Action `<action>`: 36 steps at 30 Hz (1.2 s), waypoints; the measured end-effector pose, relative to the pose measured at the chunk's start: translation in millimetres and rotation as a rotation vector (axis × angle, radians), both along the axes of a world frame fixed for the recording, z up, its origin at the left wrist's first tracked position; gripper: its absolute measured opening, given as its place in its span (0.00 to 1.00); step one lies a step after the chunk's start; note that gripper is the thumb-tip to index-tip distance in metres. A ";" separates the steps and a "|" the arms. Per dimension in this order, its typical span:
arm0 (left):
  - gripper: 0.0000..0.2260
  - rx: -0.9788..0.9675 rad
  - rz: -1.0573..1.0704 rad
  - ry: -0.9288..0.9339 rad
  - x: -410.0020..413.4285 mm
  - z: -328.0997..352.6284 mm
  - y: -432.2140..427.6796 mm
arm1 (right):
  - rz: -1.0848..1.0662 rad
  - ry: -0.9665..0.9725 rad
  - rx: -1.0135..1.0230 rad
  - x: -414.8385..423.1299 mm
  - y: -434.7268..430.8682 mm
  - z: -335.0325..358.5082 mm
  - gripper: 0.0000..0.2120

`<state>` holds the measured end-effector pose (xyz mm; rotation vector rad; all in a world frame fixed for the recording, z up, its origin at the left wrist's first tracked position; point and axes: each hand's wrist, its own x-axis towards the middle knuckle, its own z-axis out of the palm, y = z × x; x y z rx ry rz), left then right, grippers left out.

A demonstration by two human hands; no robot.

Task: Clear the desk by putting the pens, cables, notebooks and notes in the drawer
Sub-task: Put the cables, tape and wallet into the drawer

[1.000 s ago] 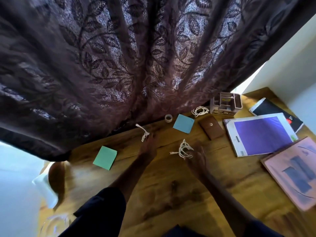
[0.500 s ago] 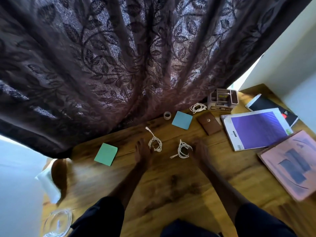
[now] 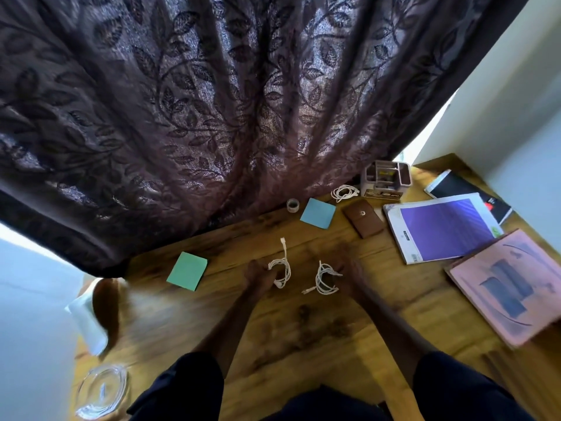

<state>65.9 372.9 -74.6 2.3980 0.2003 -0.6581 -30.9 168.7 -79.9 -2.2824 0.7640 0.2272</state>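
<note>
Two white coiled cables sit mid-desk (image 3: 394,287), side by side, slightly apart. The left cable (image 3: 281,270) trails a plug end toward the curtain (image 3: 243,117); the right cable (image 3: 324,279) trails its plug toward you. Your left hand (image 3: 258,278) pinches the left coil's edge. Your right hand (image 3: 349,273) has fingers curled into the right coil, prob. gripping, but it's blurry.

Glossy wood desk (image 3: 303,344), patterned cloth curtain (image 3: 212,117), paper notes (image 3: 187,271).
</note>
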 end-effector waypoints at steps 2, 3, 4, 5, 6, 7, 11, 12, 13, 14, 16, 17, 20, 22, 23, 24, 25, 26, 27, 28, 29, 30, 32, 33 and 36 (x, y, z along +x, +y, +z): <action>0.11 -0.010 0.002 0.035 -12.8 1.5 -0.5 | -0.019 0.019 0.031 -11.5 -1.6 6.4 0.07; 0.11 -0.002 -0.009 0.052 -19.9 2.3 -0.5 | -0.026 0.032 0.032 -18.4 -3.7 8.9 0.06; 0.12 -0.010 0.000 0.062 -26.7 2.5 -0.2 | -0.034 0.043 0.030 -25.0 -6.0 11.7 0.05; 0.12 -0.042 0.010 0.077 -33.7 3.9 -0.4 | -0.053 0.051 0.033 -32.8 -9.4 13.3 0.06; 0.12 -0.070 0.015 0.080 -40.1 3.6 -1.8 | -0.084 0.058 0.051 -40.7 -12.5 15.5 0.06; 0.11 -0.103 0.016 0.082 -44.8 2.6 -3.7 | -0.117 0.063 0.078 -47.1 -15.7 17.3 0.06; 0.15 -0.285 0.035 0.197 -74.8 2.7 -23.2 | -0.244 0.004 0.170 -85.6 -29.3 20.5 0.12; 0.16 -0.312 0.043 0.219 -81.1 1.5 -28.3 | -0.268 -0.021 0.195 -95.3 -31.4 20.2 0.13; 0.17 -0.329 0.039 0.239 -88.8 -0.5 -35.2 | -0.308 -0.047 0.213 -108.3 -33.6 19.2 0.13; 0.18 -0.349 0.033 0.266 -96.7 -1.5 -41.8 | -0.360 -0.072 0.227 -120.6 -35.1 18.4 0.13; 0.17 -0.366 -0.003 0.287 -114.7 -4.5 -56.9 | -0.494 -0.130 0.270 -148.5 -39.0 16.2 0.12; 0.16 -0.369 -0.013 0.273 -122.4 -4.6 -62.7 | -0.555 -0.156 0.298 -160.1 -40.9 15.2 0.11; 0.14 -0.393 -0.075 0.263 -151.9 -4.0 -85.6 | -0.702 -0.206 0.348 -203.1 -53.4 9.3 0.10; 0.14 -0.384 -0.181 0.252 -171.2 -6.3 -99.2 | -0.786 -0.250 0.381 -231.4 -63.5 3.8 0.08; 0.14 -0.388 -0.232 0.253 -182.5 -9.4 -107.6 | -0.834 -0.275 0.391 -247.6 -70.1 0.1 0.06; 0.15 -0.403 -0.268 0.259 -194.0 -13.4 -115.5 | -0.876 -0.295 0.388 -263.5 -76.9 -3.6 0.05; 0.15 -0.415 -0.301 0.262 -206.2 -17.4 -123.1 | -0.913 -0.310 0.382 -279.9 -83.5 -7.3 0.05; 0.14 -0.418 -0.336 0.258 -217.4 -22.0 -131.2 | -0.945 -0.324 0.381 -296.2 -89.8 -10.3 0.05; 0.13 -0.413 -0.367 0.251 -228.2 -24.6 -138.8 | -0.977 -0.337 0.389 -310.4 -95.4 -11.8 0.06; 0.13 -0.415 -0.396 0.261 -239.9 -26.8 -148.2 | -1.013 -0.356 0.402 -326.4 -101.9 -12.8 0.06; 0.12 -0.427 -0.407 0.297 -251.3 -27.8 -157.4 | -1.048 -0.374 0.412 -340.8 -107.8 -13.3 0.07; 0.13 -0.442 -0.400 0.350 -262.7 -28.3 -166.7 | -1.081 -0.389 0.420 -354.9 -113.4 -13.2 0.07; 0.14 -0.473 -0.373 0.453 -282.7 -26.1 -183.7 | -1.136 -0.403 0.424 -377.3 -123.3 -12.9 0.09; 0.14 -0.484 -0.363 0.488 -292.1 -24.2 -193.5 | -1.168 -0.414 0.425 -387.1 -130.0 -12.0 0.10; 0.14 -0.502 -0.333 0.577 -317.4 -19.1 -220.9 | -1.254 -0.441 0.426 -409.0 -151.0 -10.3 0.12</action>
